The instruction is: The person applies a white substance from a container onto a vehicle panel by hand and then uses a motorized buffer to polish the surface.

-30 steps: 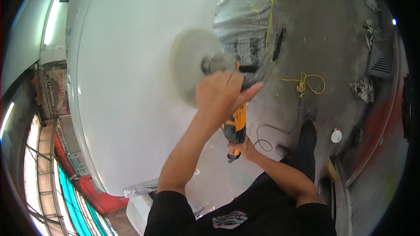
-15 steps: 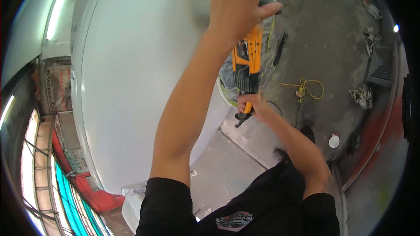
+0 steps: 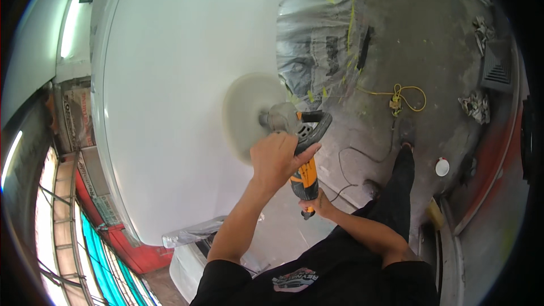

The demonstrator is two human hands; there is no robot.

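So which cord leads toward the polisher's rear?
The dark cord bends across the floor toward the rear of the polisher; the yellow cord makes its loop farther right.

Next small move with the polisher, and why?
Probably ease the orange polisher slightly left: in this view its pad sits close to the edge of the plastic sheeting, while uncovered white panel lies to the left.

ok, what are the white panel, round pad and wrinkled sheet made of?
White panel: painted, maybe metal; smooth, glossy, soft highlights.
Round pad: possibly foam or wool, matte off-white; blur hides texture.
Wrinkled sheet: likely thin plastic film; shiny, creased.
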